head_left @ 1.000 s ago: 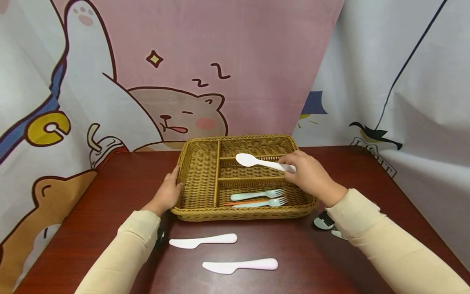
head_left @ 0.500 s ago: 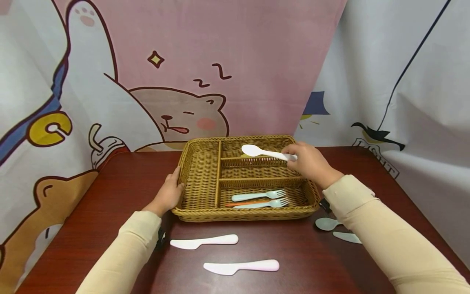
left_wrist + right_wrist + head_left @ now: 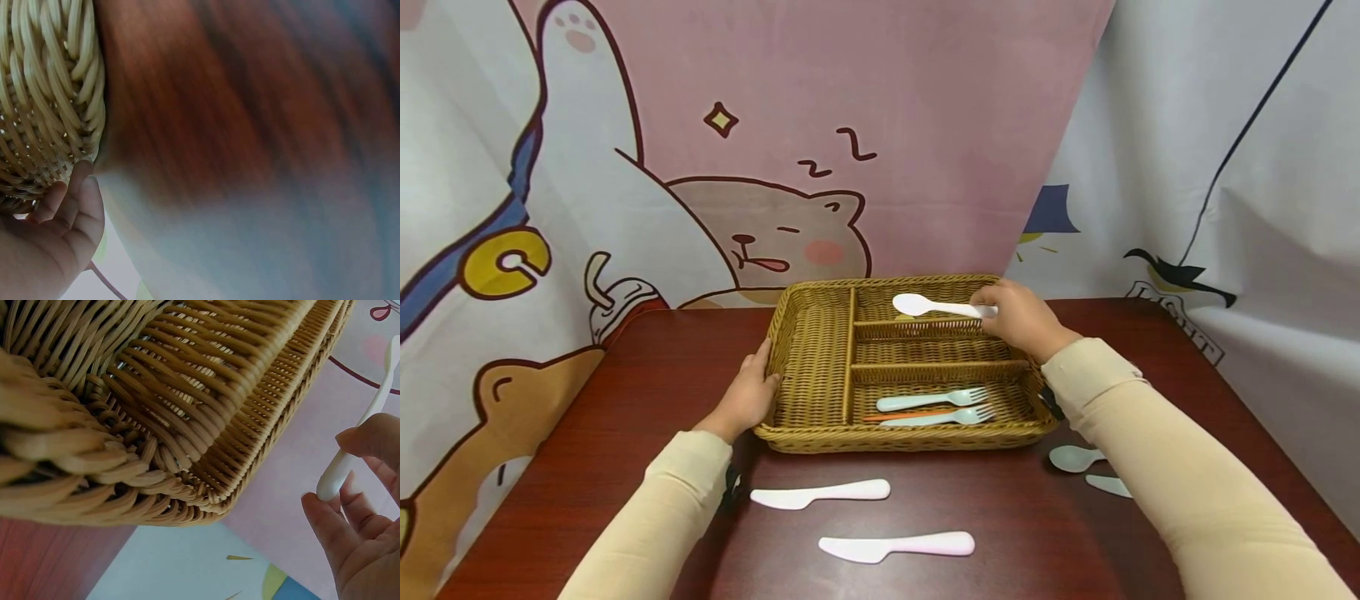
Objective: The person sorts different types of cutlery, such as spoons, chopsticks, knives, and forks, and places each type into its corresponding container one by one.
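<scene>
A white plastic spoon (image 3: 912,305) is pinched at its handle end by my right hand (image 3: 1021,315), level over the back right compartment of the wicker cutlery basket (image 3: 895,439). In the right wrist view, the thumb and fingers hold the spoon's handle (image 3: 337,475) above the basket's corner. My left hand (image 3: 747,398) grips the basket's left side; in the left wrist view its fingers (image 3: 87,212) lie against the woven outer wall. Two pale blue forks (image 3: 932,400) and an orange utensil (image 3: 910,415) lie in the front right compartment.
A white knife (image 3: 820,494) and a pinkish-white knife (image 3: 897,546) lie on the table in front of the basket. At the right, a grey-green spoon (image 3: 1075,458) and a similar knife (image 3: 1108,485) are partly covered by the right sleeve. A printed curtain (image 3: 955,150) hangs behind.
My right hand has carried the white spoon backward, from over the middle right compartment to over the back one. The left hand stays on the basket.
</scene>
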Available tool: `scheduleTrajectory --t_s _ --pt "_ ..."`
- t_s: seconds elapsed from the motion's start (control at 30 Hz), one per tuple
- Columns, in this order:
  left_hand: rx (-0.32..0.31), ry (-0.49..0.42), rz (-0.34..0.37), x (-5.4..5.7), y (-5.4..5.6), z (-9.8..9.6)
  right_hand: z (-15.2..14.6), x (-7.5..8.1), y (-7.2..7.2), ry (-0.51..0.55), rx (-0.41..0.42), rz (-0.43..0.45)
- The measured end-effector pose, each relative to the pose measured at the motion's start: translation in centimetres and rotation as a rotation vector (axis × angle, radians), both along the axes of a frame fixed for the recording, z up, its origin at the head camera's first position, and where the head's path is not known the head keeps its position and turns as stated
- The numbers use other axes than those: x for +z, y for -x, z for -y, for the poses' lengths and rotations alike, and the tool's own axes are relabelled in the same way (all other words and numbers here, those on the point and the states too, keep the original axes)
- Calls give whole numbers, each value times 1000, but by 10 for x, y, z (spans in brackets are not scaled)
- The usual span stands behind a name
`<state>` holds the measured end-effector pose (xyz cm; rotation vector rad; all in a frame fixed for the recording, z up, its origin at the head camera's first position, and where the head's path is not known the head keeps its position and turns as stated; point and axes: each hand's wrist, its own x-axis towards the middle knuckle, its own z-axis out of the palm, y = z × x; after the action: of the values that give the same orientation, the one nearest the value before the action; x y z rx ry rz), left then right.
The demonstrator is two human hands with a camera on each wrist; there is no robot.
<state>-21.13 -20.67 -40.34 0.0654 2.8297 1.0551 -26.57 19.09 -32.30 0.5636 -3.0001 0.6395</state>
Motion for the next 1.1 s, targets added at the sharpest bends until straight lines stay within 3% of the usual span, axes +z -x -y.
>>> scheduleTrajectory --t_s 0.83,1.1 --pt "6 -6 26 0 0 2 15 -14 37 -97 -77 22" --pt "6 -14 32 0 0 1 21 -15 38 -129 -64 27"
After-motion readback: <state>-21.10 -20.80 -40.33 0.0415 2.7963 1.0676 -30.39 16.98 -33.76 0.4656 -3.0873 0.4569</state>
